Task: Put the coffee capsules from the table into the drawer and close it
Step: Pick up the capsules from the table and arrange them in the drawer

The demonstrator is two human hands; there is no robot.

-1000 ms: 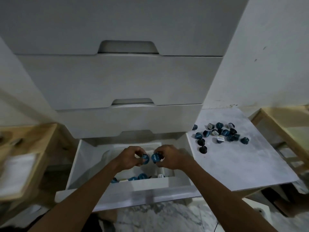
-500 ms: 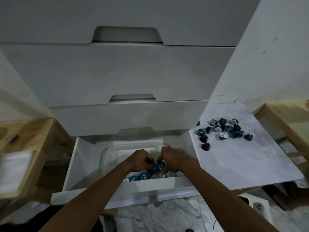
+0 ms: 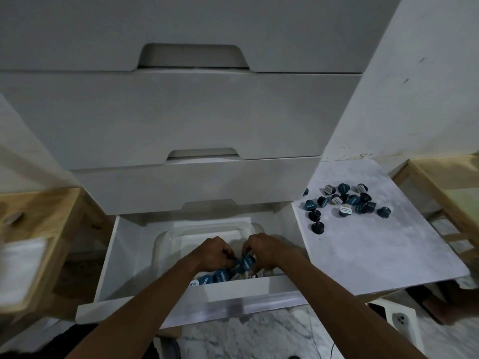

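Note:
The bottom drawer (image 3: 121, 257) of a white chest stands pulled out, with a clear plastic tub (image 3: 160, 242) inside. Both hands are down in the tub. My left hand (image 3: 213, 252) is curled on a blue coffee capsule that is mostly hidden by the fingers. My right hand (image 3: 264, 251) pinches another blue capsule (image 3: 248, 261) just above a row of capsules (image 3: 220, 276) lying along the tub's front. Several more blue, black and white-topped capsules (image 3: 344, 202) lie scattered on the grey table (image 3: 383, 250) to the right.
Three shut drawers (image 3: 181, 112) rise above the open one. Wooden frames stand at the left (image 3: 44, 229) and the right (image 3: 440, 182). A white socket block (image 3: 399, 320) sits on the marble floor (image 3: 259, 338) under the table's front edge.
Both hands have sunk from above the tub down to the capsules lying in it, each still holding a blue capsule. The view has moved in closer.

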